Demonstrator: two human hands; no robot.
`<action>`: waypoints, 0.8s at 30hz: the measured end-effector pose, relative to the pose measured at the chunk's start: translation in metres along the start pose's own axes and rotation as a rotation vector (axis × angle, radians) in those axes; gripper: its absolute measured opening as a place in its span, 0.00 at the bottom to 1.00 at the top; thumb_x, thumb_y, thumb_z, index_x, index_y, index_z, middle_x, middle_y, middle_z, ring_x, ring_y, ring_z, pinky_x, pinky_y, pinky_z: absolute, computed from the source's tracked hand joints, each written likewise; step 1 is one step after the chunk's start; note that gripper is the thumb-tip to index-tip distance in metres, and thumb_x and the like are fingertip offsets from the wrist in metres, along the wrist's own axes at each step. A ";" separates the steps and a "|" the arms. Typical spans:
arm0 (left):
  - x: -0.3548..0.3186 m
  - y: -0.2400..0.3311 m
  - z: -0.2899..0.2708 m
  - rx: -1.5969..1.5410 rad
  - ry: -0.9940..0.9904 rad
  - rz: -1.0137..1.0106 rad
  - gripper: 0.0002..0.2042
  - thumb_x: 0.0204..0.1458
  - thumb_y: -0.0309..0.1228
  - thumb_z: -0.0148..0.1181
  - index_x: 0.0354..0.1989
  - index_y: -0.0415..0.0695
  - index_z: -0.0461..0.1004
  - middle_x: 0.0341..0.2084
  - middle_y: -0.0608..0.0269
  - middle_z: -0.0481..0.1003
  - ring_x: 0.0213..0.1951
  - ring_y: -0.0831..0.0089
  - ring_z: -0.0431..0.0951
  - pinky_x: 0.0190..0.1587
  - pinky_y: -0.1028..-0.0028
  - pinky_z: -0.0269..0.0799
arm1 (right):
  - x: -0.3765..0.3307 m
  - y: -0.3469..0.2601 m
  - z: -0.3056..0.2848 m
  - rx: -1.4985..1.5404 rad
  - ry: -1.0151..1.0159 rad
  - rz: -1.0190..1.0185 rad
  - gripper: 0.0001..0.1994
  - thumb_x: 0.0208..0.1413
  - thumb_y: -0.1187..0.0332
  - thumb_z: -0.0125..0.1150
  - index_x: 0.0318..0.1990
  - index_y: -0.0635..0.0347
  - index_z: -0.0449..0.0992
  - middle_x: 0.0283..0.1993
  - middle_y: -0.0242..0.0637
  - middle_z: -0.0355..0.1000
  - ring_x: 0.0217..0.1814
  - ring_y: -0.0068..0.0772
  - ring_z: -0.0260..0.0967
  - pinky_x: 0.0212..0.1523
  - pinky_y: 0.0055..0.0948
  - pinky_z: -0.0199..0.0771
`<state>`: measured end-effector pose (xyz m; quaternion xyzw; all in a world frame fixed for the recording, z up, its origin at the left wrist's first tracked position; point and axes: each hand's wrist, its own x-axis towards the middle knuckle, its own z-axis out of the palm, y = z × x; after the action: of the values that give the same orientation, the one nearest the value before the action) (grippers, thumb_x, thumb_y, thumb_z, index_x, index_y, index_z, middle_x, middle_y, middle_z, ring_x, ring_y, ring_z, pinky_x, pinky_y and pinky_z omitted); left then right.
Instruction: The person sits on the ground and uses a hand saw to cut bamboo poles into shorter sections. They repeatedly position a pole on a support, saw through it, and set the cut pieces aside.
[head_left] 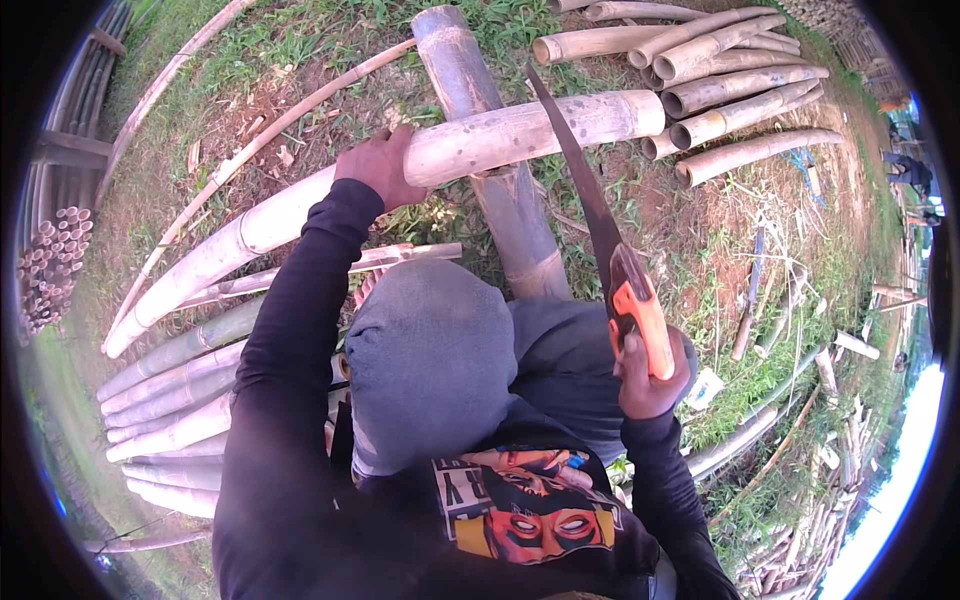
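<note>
A long, pale bamboo pole lies across a darker, thick bamboo piece on the ground before me. My left hand is wrapped over the pole, left of where the two cross. In my right hand is a handsaw, gripped by its orange handle. Its blade points up and away, passing over the pole near the right end. Whether the teeth touch the bamboo I cannot tell. My bent knee is just below the pole.
Cut bamboo lengths are piled at the far right. Several longer poles lie at my left, and a bundle of thin bamboo stands beyond them. A long blade rests on the grass at right, near scattered offcuts.
</note>
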<state>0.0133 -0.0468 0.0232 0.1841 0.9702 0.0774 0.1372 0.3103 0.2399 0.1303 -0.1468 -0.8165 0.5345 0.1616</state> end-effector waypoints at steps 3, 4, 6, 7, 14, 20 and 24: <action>0.003 -0.005 0.010 0.002 -0.007 -0.002 0.44 0.40 0.53 0.77 0.67 0.50 0.68 0.53 0.46 0.80 0.51 0.46 0.85 0.55 0.51 0.82 | -0.029 -0.010 -0.007 0.024 0.071 0.027 0.17 0.68 0.61 0.67 0.49 0.69 0.76 0.24 0.30 0.72 0.19 0.17 0.67 0.22 0.19 0.67; 0.004 -0.005 0.012 -0.002 -0.013 -0.003 0.44 0.40 0.53 0.77 0.67 0.51 0.68 0.54 0.45 0.80 0.52 0.45 0.85 0.55 0.50 0.82 | -0.014 -0.003 0.001 0.023 0.064 0.070 0.16 0.68 0.61 0.67 0.49 0.68 0.76 0.24 0.30 0.72 0.19 0.17 0.67 0.22 0.19 0.67; 0.009 -0.007 0.012 -0.011 0.017 0.012 0.44 0.39 0.53 0.77 0.67 0.51 0.68 0.53 0.45 0.80 0.52 0.45 0.85 0.55 0.50 0.82 | 0.040 0.023 0.030 0.155 0.029 0.044 0.13 0.69 0.65 0.67 0.48 0.67 0.76 0.24 0.29 0.72 0.19 0.16 0.67 0.21 0.19 0.67; 0.009 -0.006 0.013 -0.020 0.039 0.026 0.44 0.39 0.52 0.77 0.67 0.50 0.68 0.53 0.46 0.80 0.51 0.45 0.85 0.55 0.51 0.82 | 0.072 0.041 0.046 0.124 0.023 0.096 0.09 0.70 0.68 0.66 0.48 0.65 0.77 0.24 0.29 0.73 0.19 0.15 0.67 0.21 0.19 0.66; -0.005 -0.001 0.019 0.061 0.322 0.116 0.48 0.38 0.50 0.81 0.70 0.51 0.65 0.57 0.48 0.77 0.57 0.44 0.81 0.63 0.47 0.75 | 0.129 0.059 0.077 0.139 -0.014 -0.083 0.19 0.67 0.65 0.69 0.58 0.68 0.74 0.43 0.35 0.78 0.40 0.20 0.74 0.44 0.26 0.78; 0.003 -0.002 0.030 0.069 0.182 0.070 0.49 0.39 0.47 0.80 0.73 0.52 0.61 0.57 0.46 0.76 0.57 0.42 0.80 0.64 0.43 0.71 | 0.137 0.034 0.083 0.053 0.035 -0.148 0.21 0.69 0.60 0.67 0.57 0.69 0.75 0.42 0.37 0.79 0.38 0.22 0.75 0.41 0.27 0.77; 0.008 -0.004 0.016 0.037 0.079 0.082 0.48 0.40 0.46 0.80 0.72 0.53 0.62 0.55 0.45 0.77 0.55 0.42 0.81 0.58 0.45 0.77 | 0.157 0.029 0.093 -0.114 0.085 -0.197 0.19 0.68 0.59 0.68 0.51 0.70 0.78 0.36 0.40 0.79 0.36 0.26 0.75 0.39 0.31 0.76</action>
<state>0.0093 -0.0462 0.0055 0.2230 0.9678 0.0724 0.0920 0.1308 0.2393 0.0854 -0.0973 -0.8484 0.4621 0.2392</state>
